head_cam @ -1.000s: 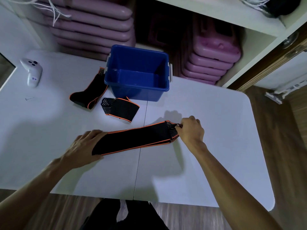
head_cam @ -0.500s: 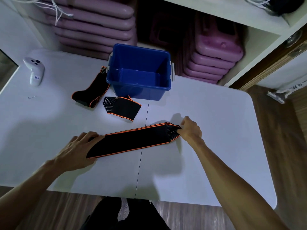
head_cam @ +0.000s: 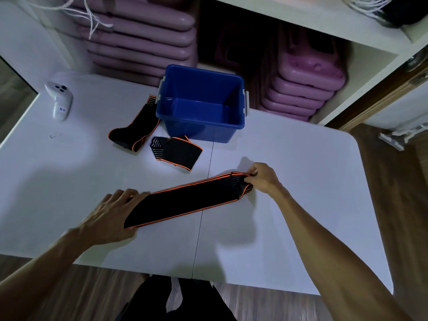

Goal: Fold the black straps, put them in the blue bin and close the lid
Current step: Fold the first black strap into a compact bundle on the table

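A long black strap with orange edges (head_cam: 185,201) lies stretched across the white table (head_cam: 301,181). My left hand (head_cam: 111,214) rests flat on its left end, pinning it down. My right hand (head_cam: 262,179) pinches its right, striped end. A folded black strap (head_cam: 177,152) sits in front of the blue bin (head_cam: 201,126), and another strap (head_cam: 135,130) lies loosely to the bin's left. The bin stands open and looks empty. No lid is in view.
A white controller (head_cam: 59,100) lies at the table's far left corner, with a small metal bit (head_cam: 55,136) nearby. Stacks of purple plastic cases (head_cam: 305,89) fill the shelf behind the bin. Wooden floor lies to the right.
The right end of the long strap has lifted slightly in my right hand's pinch. My left hand stays on the left end.
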### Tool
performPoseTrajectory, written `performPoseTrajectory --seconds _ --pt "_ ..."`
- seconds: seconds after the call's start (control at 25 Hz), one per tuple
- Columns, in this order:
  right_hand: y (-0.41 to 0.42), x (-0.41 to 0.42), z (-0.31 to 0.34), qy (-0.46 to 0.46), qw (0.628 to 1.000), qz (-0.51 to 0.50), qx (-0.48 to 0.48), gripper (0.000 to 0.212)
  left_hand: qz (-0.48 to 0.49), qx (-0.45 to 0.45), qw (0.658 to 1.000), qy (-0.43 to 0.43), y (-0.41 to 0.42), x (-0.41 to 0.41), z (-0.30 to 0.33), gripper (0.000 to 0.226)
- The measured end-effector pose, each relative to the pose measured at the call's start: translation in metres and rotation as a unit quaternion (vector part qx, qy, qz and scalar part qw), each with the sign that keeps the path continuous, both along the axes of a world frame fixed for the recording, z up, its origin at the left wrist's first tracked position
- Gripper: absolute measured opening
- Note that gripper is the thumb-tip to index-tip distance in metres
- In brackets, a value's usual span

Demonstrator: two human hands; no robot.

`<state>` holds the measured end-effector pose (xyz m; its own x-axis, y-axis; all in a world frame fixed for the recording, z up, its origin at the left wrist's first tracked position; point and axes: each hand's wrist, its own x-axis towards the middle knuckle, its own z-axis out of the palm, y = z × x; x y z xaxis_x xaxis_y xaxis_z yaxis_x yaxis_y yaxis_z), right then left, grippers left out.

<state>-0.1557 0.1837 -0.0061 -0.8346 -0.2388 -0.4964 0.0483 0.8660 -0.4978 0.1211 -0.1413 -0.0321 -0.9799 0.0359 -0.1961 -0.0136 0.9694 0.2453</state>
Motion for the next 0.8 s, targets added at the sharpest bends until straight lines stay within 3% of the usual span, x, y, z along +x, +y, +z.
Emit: performPoseTrajectory --seconds 0.24,0.44,0.64,0.8 --pt "-0.007 0.001 0.011 0.085 0.993 -0.085 0.007 0.007 0.03 -0.002 1.0 -0.003 0.014 0.013 0.001 0.093" --pt "-0.024 -0.013 0.03 0.137 0.987 -0.068 -0.038 0.009 0.063 0.039 0.997 -0.031 0.034 0.022 -0.005 0.102" --pt "-0.032 -0.015 0.037 0.103 0.989 -0.069 -0.083 0.01 0.158 0.172 0.971 -0.055 0.042 0.014 -0.015 0.062" --pt "-0.039 -0.012 0.059 0.154 0.979 -0.047 -0.122 0.01 0.219 0.265 0.934 -0.097 0.044 0.009 -0.022 0.038"
